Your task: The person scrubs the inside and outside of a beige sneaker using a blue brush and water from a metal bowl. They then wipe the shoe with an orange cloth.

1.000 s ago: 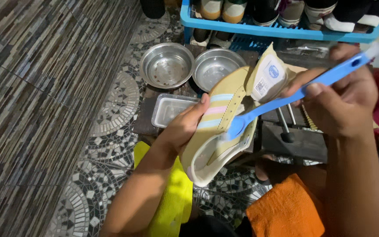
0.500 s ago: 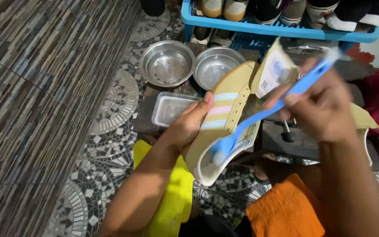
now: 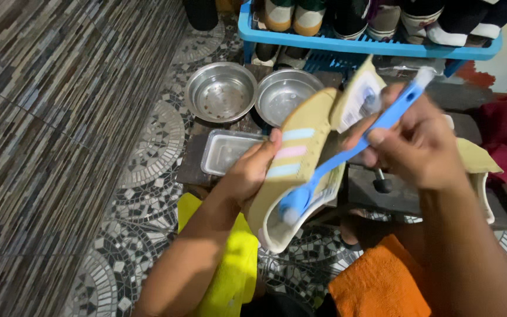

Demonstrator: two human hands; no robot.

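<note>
The left hand (image 3: 250, 170) gripped a tan shoe (image 3: 300, 152) over the tiled floor (image 3: 142, 176); the right hand (image 3: 421, 147) clasped a blue brush (image 3: 347, 155) with its head at the shoe's sole edge, near 2 steel bowls (image 3: 221, 91).

Bare forearms, no sleeves, no rings

A white label (image 3: 356, 100) with a blue mark, seemingly rectangular, sits on the shoe's (image 3: 300, 158) raised tongue.

Tan sneaker (image 3: 300, 158) with pastel stripes, held tilted; blue brush (image 3: 347, 158) bristles against it.
</note>
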